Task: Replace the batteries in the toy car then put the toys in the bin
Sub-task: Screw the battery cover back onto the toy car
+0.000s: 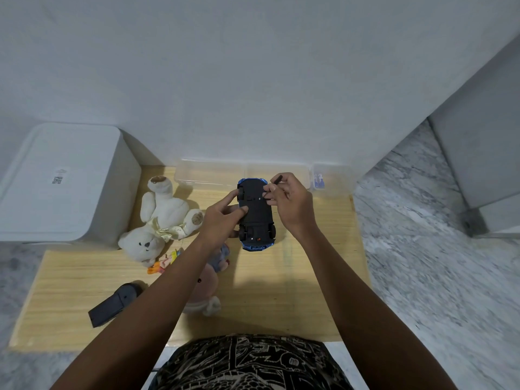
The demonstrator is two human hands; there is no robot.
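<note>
- Blue plastic toy car [256, 213], flipped so its black underside faces up, is held just above a pale wooden counter [281, 291], roughly in the middle near the far edge.
- The left hand [222, 218] grips the car's left side, thumb lying across the underside.
- The right hand [289, 201] pinches a thin dark tool, probably a small screwdriver [277, 180], with its tip at the underside, seemingly at the battery cover screw.
- Handling, as a judgement: the car looks light, rigid and smooth. Best held by the body sides between the wheels, since the wheels turn and the shell could slip. A tiny screw would be easy to lose.
- A white teddy bear [163, 218] lies on the counter to the left, soft and easy to grab anywhere. A doll [205, 288] lies partly under the left forearm.
- A black remote control [115, 304] rests near the counter's left front.
- A white lidded bin [64, 181] stands at far left, touching the counter's corner, lid still on.
- Clear plastic boxes [213, 171] line the wall behind the car. One small box [326, 178] at right holds something blue and white.
- Writing: a small label with a square code sits on the bin lid, too small to read. No brand is legible on the car.
</note>
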